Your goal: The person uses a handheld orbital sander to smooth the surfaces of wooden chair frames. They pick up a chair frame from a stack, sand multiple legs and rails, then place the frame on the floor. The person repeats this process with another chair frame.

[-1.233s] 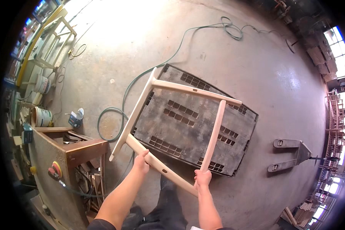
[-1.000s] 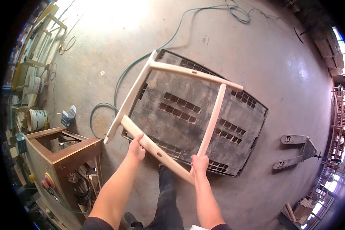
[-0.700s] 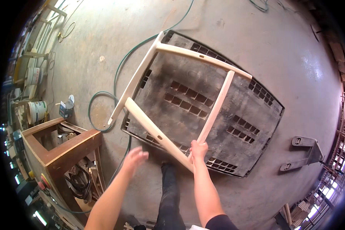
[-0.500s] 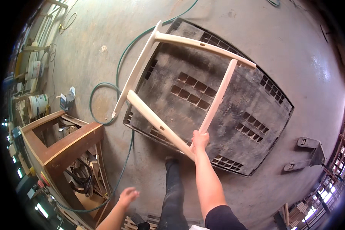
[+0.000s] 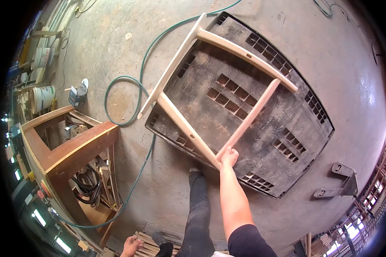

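Observation:
A pale, four-sided wooden chair frame (image 5: 189,132) lies over a dark, dusty plastic pallet (image 5: 188,92). Its left rail runs past both corners, and the two long side pieces each have a small slot. My right hand (image 5: 229,157) is closed round the near end of the crosspiece, close to where it meets the near side piece. Down at the lower left, my left hand (image 5: 132,246) is away from the frame, beside some wooden slats (image 5: 148,246). Its fingers are loosely bent, and I see nothing in them.
A green hose (image 5: 142,81) loops over the concrete floor left of the pallet. At the left stands a brown wooden cabinet frame (image 5: 75,147) with offcuts and black coils inside. A grey metal bracket (image 5: 351,182) lies at the right. White buckets (image 5: 43,98) stand far left.
My left hand has moved down and left, toward the lower edge. My right hand keeps its grip on the chair frame. The whole view has shifted and turned slightly.

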The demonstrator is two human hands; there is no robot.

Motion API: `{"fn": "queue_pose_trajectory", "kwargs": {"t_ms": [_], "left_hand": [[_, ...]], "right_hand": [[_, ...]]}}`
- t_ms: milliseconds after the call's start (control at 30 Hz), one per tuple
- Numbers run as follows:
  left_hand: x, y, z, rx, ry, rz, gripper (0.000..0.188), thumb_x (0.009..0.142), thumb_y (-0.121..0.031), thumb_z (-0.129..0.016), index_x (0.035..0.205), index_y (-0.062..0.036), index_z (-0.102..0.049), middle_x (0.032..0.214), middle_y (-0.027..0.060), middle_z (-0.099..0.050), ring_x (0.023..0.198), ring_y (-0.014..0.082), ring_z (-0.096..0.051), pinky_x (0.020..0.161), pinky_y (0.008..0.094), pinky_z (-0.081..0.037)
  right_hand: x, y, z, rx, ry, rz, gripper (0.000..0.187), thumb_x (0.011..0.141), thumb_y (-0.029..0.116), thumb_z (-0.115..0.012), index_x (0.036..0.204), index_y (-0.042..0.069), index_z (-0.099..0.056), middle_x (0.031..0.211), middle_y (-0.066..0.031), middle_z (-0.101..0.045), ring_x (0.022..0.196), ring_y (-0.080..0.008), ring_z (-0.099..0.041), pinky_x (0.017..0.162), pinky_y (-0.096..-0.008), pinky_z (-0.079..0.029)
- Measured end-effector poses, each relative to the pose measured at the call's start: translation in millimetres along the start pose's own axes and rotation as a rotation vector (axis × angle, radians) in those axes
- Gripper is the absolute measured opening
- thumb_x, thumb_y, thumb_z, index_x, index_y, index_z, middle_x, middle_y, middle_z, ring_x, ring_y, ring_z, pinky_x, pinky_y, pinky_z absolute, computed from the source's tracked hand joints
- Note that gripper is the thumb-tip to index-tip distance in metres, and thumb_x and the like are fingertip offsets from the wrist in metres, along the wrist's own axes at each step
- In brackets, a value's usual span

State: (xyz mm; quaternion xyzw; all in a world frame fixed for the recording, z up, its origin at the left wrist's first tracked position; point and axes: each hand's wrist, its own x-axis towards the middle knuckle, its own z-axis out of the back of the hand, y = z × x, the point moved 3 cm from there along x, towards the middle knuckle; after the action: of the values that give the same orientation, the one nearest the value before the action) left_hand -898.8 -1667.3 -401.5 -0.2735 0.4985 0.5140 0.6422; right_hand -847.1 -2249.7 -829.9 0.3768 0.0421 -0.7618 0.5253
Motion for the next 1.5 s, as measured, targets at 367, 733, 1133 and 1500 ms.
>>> {"fn": "queue_pose_trajectory", "kwargs": {"t_ms": [367,733,1133,1500], "left_hand": [[-24,14,-18,-0.033,0.105,-0.215,0.043,0.101,-0.016,-0.068,0.134,0.0079,-0.055,0.113,0.0214,-0.071,0.099,0.0279,-0.075,0.087,0.0378,-0.061],[-82,25,60,-0.159,-0.091,-0.529,0.051,0.095,-0.025,-0.074,0.135,0.0031,-0.059,0.110,0.0149,-0.076,0.094,0.0187,-0.073,0.085,0.0354,-0.057],[5,0,257,-0.803,-0.111,-0.783,0.019,0.102,-0.021,-0.066,0.101,-0.0023,-0.064,0.080,0.0067,-0.070,0.065,0.0123,-0.064,0.060,0.0273,-0.053],[-15,-60,384,-1.142,0.186,-0.939,0.026,0.104,-0.030,-0.065,0.105,-0.0038,-0.065,0.080,0.0043,-0.068,0.065,0.0099,-0.061,0.060,0.0250,-0.050]], "right_hand": [[-58,-151,111,-0.465,0.611,0.118,0.013,0.089,0.009,-0.065,0.077,0.007,-0.066,0.071,-0.0053,-0.065,0.058,-0.0159,-0.062,0.049,-0.0322,-0.046],[-243,81,124,-0.382,0.509,0.881,0.025,0.085,0.017,-0.069,0.099,-0.003,-0.073,0.086,-0.0147,-0.076,0.073,-0.0220,-0.074,0.076,-0.0371,-0.060],[-897,175,-41,-0.249,0.806,1.905,0.086,0.079,0.030,-0.088,0.152,0.011,-0.047,0.141,-0.0215,-0.060,0.119,-0.0357,-0.065,0.099,-0.0449,-0.054],[-953,213,-97,-0.437,1.615,0.862,0.068,0.083,0.020,-0.081,0.142,0.004,-0.051,0.108,-0.0053,-0.067,0.087,-0.0136,-0.067,0.069,-0.0286,-0.055]]}}
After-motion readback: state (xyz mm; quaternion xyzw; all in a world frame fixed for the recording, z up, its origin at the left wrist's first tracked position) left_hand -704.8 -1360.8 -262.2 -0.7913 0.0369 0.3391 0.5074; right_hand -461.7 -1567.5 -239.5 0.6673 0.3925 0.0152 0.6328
